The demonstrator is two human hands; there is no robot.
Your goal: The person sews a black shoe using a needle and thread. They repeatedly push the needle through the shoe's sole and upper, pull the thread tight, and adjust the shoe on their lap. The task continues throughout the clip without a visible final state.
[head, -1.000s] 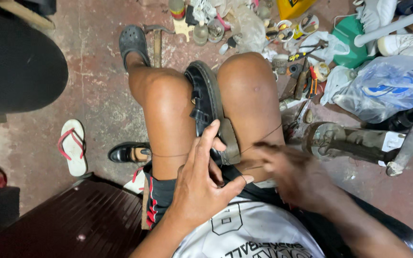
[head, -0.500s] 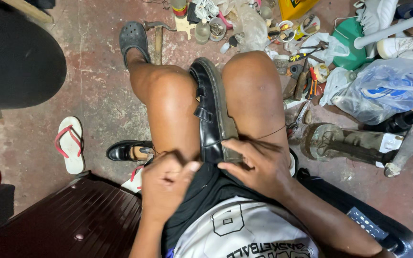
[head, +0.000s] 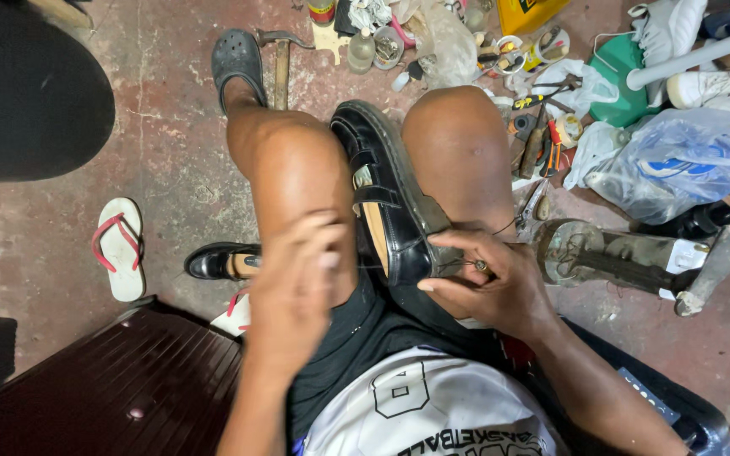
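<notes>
A black leather shoe with straps is wedged between my bare knees, sole edge turned to the right. My right hand grips the shoe's heel end, fingers curled on its rim, with a thin thread running from there across my right thigh. My left hand is blurred, hovering over my left thigh just left of the shoe, fingers loosely bent; I cannot tell whether it pinches the thread.
A second black shoe and a red-strapped flip-flop lie on the stained floor at left. A hammer, bottles, tools and a blue plastic bag crowd the far and right side. An iron shoe last lies beside my right knee.
The shoe has been raised and turned more upright between my knees. My left hand came off the shoe's heel and moved left and up; my right hand stayed on the heel.
</notes>
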